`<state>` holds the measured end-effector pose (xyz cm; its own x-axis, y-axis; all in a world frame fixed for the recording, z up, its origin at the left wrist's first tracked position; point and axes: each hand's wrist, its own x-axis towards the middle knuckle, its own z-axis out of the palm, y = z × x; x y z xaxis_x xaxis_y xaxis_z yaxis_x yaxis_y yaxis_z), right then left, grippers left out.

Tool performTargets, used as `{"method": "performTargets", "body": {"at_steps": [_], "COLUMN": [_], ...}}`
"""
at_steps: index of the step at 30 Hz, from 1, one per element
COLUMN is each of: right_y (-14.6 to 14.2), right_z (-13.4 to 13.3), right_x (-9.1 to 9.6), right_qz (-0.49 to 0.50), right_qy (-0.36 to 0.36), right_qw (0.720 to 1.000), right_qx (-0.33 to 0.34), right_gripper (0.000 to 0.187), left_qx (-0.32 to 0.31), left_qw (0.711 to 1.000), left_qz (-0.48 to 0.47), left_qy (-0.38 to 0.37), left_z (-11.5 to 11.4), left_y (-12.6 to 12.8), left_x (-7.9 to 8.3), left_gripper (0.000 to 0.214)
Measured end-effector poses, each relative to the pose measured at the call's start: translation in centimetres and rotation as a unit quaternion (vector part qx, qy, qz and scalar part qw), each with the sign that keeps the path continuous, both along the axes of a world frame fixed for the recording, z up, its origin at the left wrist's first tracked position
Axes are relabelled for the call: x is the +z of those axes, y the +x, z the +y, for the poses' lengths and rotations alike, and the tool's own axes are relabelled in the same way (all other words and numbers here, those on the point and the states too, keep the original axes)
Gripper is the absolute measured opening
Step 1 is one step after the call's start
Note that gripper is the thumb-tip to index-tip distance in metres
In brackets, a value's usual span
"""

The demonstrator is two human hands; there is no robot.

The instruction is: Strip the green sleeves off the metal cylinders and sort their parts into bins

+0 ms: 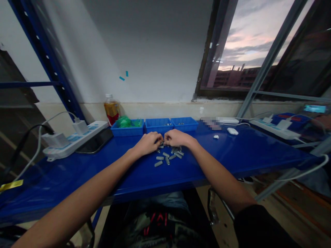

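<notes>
My left hand (pixel 149 142) and my right hand (pixel 177 138) meet close together low over the blue table, just in front of the blue bins. The fingers of both are bent and pinched together. Whatever sits between the fingertips is too small and too hidden to name. Under and in front of my hands lies a loose scatter of small, clear-grey cylinder-shaped pieces (pixel 158 163), several of them partly covered by my right hand.
Behind my hands stand a blue bin with green plastic (pixel 127 131), a middle blue bin (pixel 157 130) and a right blue bin (pixel 184 128) with small parts. A drink bottle (pixel 111 111), power strip (pixel 76 137), phone (pixel 95 140) and white earbud case (pixel 232 131) lie around.
</notes>
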<state>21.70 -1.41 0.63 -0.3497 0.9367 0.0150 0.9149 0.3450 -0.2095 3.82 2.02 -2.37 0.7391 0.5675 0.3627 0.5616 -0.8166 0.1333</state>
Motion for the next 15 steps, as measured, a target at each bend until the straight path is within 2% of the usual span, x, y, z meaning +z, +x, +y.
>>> {"method": "performTargets", "body": {"at_steps": [4, 7, 9, 11, 13, 15], "right_y": [-0.34, -0.34, -0.22, -0.08, -0.02, -0.13], "right_z": [-0.1, -0.03, 0.13, 0.32, 0.48, 0.59], "right_x": [-0.32, -0.45, -0.46, -0.42, -0.39, -0.43], "right_qz": [-0.002, 0.01, 0.02, 0.035, 0.051, 0.07], "right_qy": [-0.032, -0.029, 0.015, 0.097, 0.173, 0.212], "right_qw": [0.999, 0.999, 0.999, 0.994, 0.983, 0.973], "right_qx": [0.022, 0.036, 0.042, 0.043, 0.044, 0.052], "right_gripper": [0.011, 0.008, 0.009, 0.008, 0.01, 0.01], "left_qx": [0.016, 0.025, 0.026, 0.033, 0.055, 0.077], "left_qw": [1.0, 0.999, 0.998, 0.992, 0.978, 0.956], "left_qz": [-0.012, -0.029, -0.052, -0.092, -0.144, -0.203], "left_qy": [0.009, 0.0, -0.021, -0.073, -0.141, -0.199], "left_z": [0.05, -0.04, -0.11, -0.11, 0.04, 0.29], "left_y": [0.04, 0.13, 0.3, 0.51, 0.66, 0.7], "left_x": [-0.04, 0.01, 0.13, 0.28, 0.37, 0.39], "left_gripper": [0.02, 0.021, 0.025, 0.032, 0.04, 0.044]}}
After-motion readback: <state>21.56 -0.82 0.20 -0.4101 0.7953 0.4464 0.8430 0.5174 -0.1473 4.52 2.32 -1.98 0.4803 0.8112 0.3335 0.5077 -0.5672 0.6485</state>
